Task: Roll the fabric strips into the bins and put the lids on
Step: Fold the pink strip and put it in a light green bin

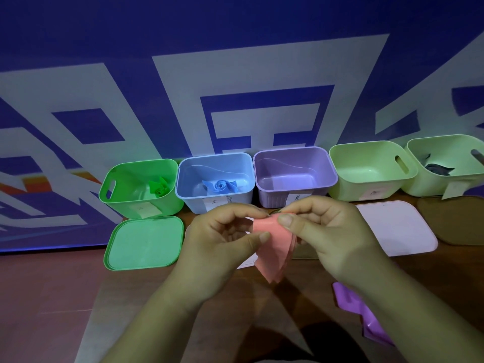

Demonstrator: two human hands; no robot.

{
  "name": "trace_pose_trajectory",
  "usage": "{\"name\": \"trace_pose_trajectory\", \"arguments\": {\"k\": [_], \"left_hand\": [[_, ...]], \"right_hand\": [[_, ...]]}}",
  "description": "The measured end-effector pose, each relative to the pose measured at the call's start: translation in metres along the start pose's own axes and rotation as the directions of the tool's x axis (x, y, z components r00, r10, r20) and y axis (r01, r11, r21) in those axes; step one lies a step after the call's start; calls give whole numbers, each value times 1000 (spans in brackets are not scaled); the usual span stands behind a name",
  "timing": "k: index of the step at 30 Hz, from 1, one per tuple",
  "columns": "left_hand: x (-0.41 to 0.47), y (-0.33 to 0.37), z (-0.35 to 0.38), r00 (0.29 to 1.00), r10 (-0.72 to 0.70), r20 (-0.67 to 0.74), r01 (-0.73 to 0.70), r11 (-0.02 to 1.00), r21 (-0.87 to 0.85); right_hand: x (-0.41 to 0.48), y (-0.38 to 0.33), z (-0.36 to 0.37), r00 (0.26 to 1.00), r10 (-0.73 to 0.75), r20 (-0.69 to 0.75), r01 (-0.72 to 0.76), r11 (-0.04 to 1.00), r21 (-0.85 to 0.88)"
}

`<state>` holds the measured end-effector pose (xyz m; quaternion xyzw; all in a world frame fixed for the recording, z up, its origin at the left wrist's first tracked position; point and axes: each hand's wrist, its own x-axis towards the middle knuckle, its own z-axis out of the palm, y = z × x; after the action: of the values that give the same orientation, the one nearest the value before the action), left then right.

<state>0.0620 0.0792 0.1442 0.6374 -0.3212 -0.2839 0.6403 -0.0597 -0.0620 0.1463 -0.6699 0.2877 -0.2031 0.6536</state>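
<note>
Three bins already hold strips: the square green plastic bin point(125, 205), rectangular blue plastic bin point(193, 203) and rightmost pale-green plastic bin point(445, 150); no lids on. Our left hand point(222, 231) and right hand point(330, 231) pinch the pink fabric strip point(272, 247) mid-air; a purple fabric strip point(366, 315) waits.

A deep blue backdrop point(235, 35) fills the upper part of the view and stands upright behind the tabletop's far edge. Large white shapes point(170, 106), like parts of blocky lettering, run across it from left to right. At its left edge a short orange and red stripe point(34, 183) cuts through the white. The tabletop point(146, 279) is dark brown with a faint sheen. Towards its near left corner a paler wedge of reflected light point(89, 323) slants across it, and left of that the surface looks redder. The light is dim with a bluish cast.
</note>
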Motion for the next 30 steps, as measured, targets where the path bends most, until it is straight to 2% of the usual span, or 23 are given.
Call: {"name": "trace_pose_trajectory", "arguments": {"k": [3, 8, 13, 18, 23, 26, 30], "left_hand": [[2, -1, -1, 1000, 8, -7, -8, 1000, 16], [3, 0, 0, 1000, -14, 0, 14, 1000, -19], [2, 0, 0, 999, -45, -13, 44, 998, -53], [2, 3, 0, 998, -62, -24, 60, 996, -67], [4, 6, 2, 996, -73, -54, 70, 995, -67], [4, 4, 4, 992, -86, -91, 82, 995, -52], [3, 5, 4, 997, -47, -65, 50, 998, 49]], "right_hand": [[1, -2, 1, 999, 27, 38, -31, 996, 88], [1, -3, 2, 998, 39, 45, -44, 994, 98], [-1, -1, 5, 999, -22, 43, 20, 999, 50], [-5, 3, 4, 995, -63, 79, 47, 980, 193], [-8, 2, 5, 992, -81, 95, 66, 986, 153], [-8, 3, 5, 995, -68, 71, 55, 983, 176], [-8, 2, 5, 998, -41, 56, 31, 985, 171]]}}
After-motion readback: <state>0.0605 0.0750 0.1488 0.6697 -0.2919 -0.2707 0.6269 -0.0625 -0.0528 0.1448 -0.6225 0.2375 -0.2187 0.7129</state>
